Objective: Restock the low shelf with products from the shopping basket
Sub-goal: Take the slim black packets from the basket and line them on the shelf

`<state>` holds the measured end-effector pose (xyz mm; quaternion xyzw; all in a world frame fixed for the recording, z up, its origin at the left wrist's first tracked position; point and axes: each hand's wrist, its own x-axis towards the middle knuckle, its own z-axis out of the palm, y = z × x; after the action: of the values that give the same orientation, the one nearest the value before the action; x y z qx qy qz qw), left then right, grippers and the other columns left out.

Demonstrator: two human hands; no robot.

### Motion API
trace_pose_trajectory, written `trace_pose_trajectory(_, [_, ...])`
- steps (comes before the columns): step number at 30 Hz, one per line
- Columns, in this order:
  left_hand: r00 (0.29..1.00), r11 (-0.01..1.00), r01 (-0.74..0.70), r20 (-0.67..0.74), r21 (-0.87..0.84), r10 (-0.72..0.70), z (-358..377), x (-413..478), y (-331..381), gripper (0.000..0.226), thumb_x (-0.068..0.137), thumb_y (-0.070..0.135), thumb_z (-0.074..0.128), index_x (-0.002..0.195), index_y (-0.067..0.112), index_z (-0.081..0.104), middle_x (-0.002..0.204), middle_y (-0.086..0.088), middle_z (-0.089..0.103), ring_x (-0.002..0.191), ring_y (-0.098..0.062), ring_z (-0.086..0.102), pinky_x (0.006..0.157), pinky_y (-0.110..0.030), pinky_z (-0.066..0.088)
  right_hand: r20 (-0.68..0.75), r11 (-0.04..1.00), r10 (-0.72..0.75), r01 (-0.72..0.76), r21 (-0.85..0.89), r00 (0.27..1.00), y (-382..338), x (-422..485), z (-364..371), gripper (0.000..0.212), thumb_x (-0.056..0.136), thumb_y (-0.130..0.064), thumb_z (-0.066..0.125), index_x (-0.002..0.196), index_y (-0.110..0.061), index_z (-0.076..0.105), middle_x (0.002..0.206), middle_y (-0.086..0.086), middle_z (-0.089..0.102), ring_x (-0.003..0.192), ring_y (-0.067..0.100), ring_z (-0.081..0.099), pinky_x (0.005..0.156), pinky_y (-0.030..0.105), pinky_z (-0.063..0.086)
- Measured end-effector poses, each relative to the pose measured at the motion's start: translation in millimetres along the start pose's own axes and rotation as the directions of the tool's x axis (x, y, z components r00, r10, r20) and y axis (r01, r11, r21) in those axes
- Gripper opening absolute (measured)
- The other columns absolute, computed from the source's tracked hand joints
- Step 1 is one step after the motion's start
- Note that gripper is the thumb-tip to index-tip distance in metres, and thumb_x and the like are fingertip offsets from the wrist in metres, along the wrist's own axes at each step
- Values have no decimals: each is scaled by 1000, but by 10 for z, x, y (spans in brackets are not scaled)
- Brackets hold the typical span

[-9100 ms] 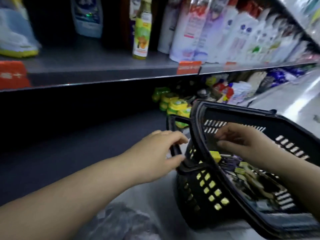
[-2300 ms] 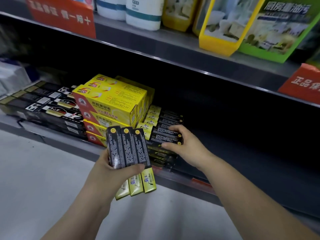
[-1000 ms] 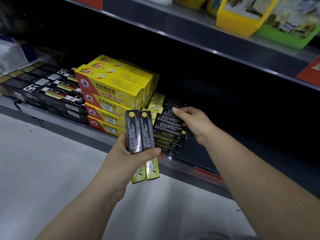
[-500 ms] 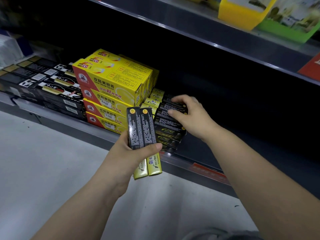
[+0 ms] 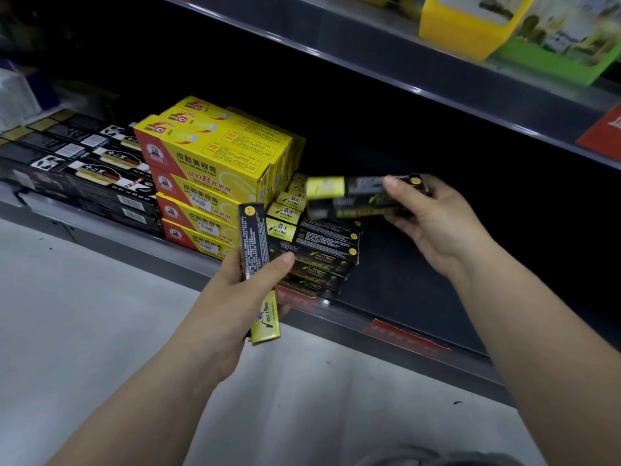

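Right hand (image 5: 440, 227) grips the level box (image 5: 356, 186) lengthwise just above the stack (image 5: 322, 257); left hand (image 5: 232, 297) holds the upright box (image 5: 257, 260) before it.

Light is hitting the pale floor (image 5: 100, 331); low shelf (image 5: 396, 284) recess is sitting in deep shadow. Box (image 5: 353, 187) in right hand (image 5: 440, 227) is smearing with motion blur. Yellow bin (image 5: 467, 25) up top is going soft.

Free room: low shelf (image 5: 403, 284) bare right of black-and-yellow carton stack (image 5: 322, 253), open from front edge back into dark; left blocked by yellow box stack (image 5: 215, 169) touching it, then long black boxes (image 5: 84, 169); upper shelf (image 5: 369, 62) caps headroom; right hand (image 5: 440, 220) occupies space over carton stack.
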<state>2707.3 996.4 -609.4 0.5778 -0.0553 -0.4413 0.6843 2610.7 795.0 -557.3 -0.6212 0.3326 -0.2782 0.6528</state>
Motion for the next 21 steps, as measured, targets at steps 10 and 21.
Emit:
trace_pose_trajectory(10, [999,996,34,35,84,-37,-13,81,-81,31,84,12,63,107,22,45,59,13,66,51,-6,63,74,-40,57,-117,911,22,-68,-407,993,535,496,234,31,81,-33,71,102,-17,56,87,-6,60,76,6,57,60,18,44])
trace_pose_trajectory(21, [991,958,-132,65,256,119,-14,96,-12,32,78,18,72,104,36,64,101,-8,65,96,-23,62,91,-40,50,518,576,-146,499,-648,842,166,17,319,64,78,-36,68,130,-55,35,136,-12,32,132,19,26,107,32,27])
